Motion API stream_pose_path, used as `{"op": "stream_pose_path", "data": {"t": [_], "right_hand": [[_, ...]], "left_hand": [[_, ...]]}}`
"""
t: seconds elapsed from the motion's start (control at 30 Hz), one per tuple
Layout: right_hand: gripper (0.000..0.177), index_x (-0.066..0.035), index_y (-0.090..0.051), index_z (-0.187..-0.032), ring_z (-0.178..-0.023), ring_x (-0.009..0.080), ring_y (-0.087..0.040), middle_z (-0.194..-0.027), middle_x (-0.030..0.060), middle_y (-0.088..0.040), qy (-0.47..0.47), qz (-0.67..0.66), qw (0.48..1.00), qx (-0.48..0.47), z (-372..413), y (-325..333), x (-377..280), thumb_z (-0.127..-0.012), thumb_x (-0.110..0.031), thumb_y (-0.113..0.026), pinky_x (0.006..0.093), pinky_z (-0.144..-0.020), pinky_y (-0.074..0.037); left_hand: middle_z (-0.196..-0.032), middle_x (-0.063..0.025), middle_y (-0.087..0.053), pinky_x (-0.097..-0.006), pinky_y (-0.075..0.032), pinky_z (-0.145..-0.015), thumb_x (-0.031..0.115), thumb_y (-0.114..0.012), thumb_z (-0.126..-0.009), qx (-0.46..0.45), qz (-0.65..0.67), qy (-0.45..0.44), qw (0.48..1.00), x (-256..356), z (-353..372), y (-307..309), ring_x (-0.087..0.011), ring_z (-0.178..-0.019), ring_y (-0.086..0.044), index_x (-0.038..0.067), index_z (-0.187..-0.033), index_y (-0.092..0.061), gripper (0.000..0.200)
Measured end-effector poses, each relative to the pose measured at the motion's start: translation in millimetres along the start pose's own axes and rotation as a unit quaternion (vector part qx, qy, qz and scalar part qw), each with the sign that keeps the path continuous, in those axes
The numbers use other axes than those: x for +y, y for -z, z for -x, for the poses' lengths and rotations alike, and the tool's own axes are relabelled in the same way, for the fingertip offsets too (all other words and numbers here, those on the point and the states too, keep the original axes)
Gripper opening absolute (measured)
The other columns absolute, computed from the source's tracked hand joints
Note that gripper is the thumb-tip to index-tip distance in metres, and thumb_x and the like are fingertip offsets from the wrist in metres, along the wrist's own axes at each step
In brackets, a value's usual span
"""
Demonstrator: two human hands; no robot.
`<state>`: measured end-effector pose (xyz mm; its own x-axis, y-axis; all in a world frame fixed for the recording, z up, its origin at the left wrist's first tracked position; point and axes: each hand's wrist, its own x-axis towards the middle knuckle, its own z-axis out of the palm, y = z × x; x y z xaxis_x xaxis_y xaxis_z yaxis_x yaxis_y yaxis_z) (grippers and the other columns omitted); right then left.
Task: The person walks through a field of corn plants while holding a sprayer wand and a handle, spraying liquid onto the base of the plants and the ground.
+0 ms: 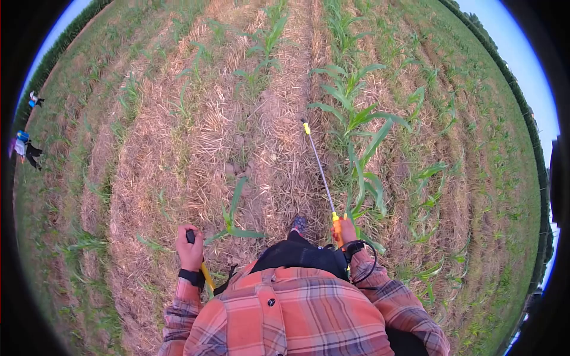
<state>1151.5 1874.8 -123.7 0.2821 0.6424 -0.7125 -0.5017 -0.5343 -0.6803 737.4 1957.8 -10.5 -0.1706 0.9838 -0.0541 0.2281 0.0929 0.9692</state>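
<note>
My right hand [348, 231] grips the orange handle of a long thin spray wand [320, 172]. The wand reaches forward over the ground to its yellow tip [307, 129], close beside a row of young corn plants [356, 124]. A black hose loops from the handle past my right wrist. My left hand [190, 248] is closed around a black grip on a yellow lever [206, 276] at my left side. A black watch sits on my left wrist. I wear an orange plaid shirt, and one shoe [300, 224] shows ahead of me.
Dry straw covers the ground between rows of small corn plants. A small corn plant [233, 221] stands just ahead of my left hand. Two distant people [27, 148] stand at the far left, by a dark tree line at the field edge.
</note>
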Motion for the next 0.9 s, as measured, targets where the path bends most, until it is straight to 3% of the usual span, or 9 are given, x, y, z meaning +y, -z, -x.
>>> {"op": "stream_pose_path", "data": {"t": [0.1,0.23,0.33,0.4,0.6,0.73,0.8,0.9], "right_hand": [[0.022,-0.01,-0.036,-0.098,-0.039,0.0132,-0.043,-0.061,0.0093,-0.049,0.021,-0.002,1.0,0.001,-24.7,5.9,-20.8,-0.081,-0.022,-0.033,0.0223,-0.032,-0.033],[0.023,-0.01,-0.036,-0.099,-0.039,0.0135,-0.043,-0.061,0.0096,-0.049,0.024,-0.012,1.0,0.002,-53.0,22.2,-48.0,-0.08,-0.022,-0.034,0.0221,-0.032,-0.033],[0.023,-0.01,-0.036,-0.099,-0.039,0.0133,-0.043,-0.061,0.0094,-0.049,0.01,-0.039,0.999,0.011,-66.9,35.4,-66.8,-0.08,-0.022,-0.034,0.022,-0.032,-0.032],[0.022,-0.009,-0.036,-0.097,-0.039,0.0126,-0.043,-0.061,0.0088,-0.049,0.01,-0.046,0.999,0.011,-74.9,47.9,-79.3,-0.08,-0.023,-0.033,0.0219,-0.032,-0.032],[0.02,-0.009,-0.038,-0.088,-0.039,0.0119,-0.042,-0.061,0.0081,-0.049,0.008,-0.076,0.997,-0.016,-94.0,66.6,-112.3,-0.081,-0.027,-0.033,0.0217,-0.032,-0.032],[0.025,-0.009,-0.038,-0.086,-0.038,0.0116,-0.041,-0.059,0.0079,-0.048,0.013,-0.085,0.996,-0.033,-102.6,71.2,-127.0,-0.083,-0.032,-0.03,0.0219,-0.032,-0.032],[0.032,-0.007,-0.039,-0.086,-0.038,0.0123,-0.042,-0.058,0.0085,-0.048,0.006,-0.079,0.997,-0.009,-104.6,69.6,-133.2,-0.084,-0.037,-0.027,0.0221,-0.033,-0.032],[0.041,-0.005,-0.041,-0.087,-0.038,0.013,-0.042,-0.058,0.0092,-0.049,0.072,-0.072,0.993,0.066,-102.6,61.5,-143.2,-0.084,-0.042,-0.025,0.0222,-0.032,-0.032]], "left_hand": [[-0.058,0.0041,-0.039,-0.0166,-0.029,-0.039,-0.001,-0.049,-0.072,-0.012,-0.056,-0.043,0.997,9.0,-22.0,-23.4,-0.0025,-0.045,-0.037,0.007,-0.08,-0.043,0.013],[-0.06,0.0041,-0.038,-0.0165,-0.028,-0.041,-0.001,-0.049,-0.072,-0.018,-0.067,-0.079,0.994,28.7,-45.3,-63.3,-0.0024,-0.047,-0.036,0.008,-0.08,-0.043,0.013],[-0.062,0.0038,-0.038,-0.0162,-0.028,-0.044,-0.001,-0.049,-0.072,-0.022,-0.095,-0.038,0.995,46.0,-55.8,-87.4,-0.0023,-0.05,-0.034,0.008,-0.08,-0.043,0.013],[-0.06,0.0037,-0.04,-0.0178,-0.03,-0.047,-0.001,-0.05,-0.07,0.001,-0.126,-0.085,0.988,63.2,-59.2,-105.1,-0.0036,-0.054,-0.036,0.007,-0.078,-0.044,0.012],[-0.06,0.0037,-0.039,-0.0175,-0.029,-0.047,-0.001,-0.05,-0.07,-0.011,-0.038,-0.006,0.999,66.0,-71.8,-122.6,-0.0034,-0.053,-0.036,0.006,-0.078,-0.044,0.012],[-0.06,0.004,-0.039,-0.0174,-0.029,-0.047,-0.001,-0.05,-0.07,-0.012,-0.054,-0.025,0.998,69.2,-87.1,-129.3,-0.0033,-0.052,-0.035,0.006,-0.078,-0.044,0.012],[-0.059,0.0042,-0.038,-0.0175,-0.029,-0.047,-0.001,-0.051,-0.07,-0.013,-0.122,-0.065,0.99,69.4,-96.1,-131.9,-0.0034,-0.052,-0.035,0.006,-0.078,-0.045,0.013],[-0.059,0.0042,-0.038,-0.0179,-0.029,-0.047,-0.002,-0.05,-0.07,-0.014,-0.108,-0.059,0.992,60.9,-117.8,-139.7,-0.0037,-0.052,-0.034,0.007,-0.078,-0.045,0.012]]}}
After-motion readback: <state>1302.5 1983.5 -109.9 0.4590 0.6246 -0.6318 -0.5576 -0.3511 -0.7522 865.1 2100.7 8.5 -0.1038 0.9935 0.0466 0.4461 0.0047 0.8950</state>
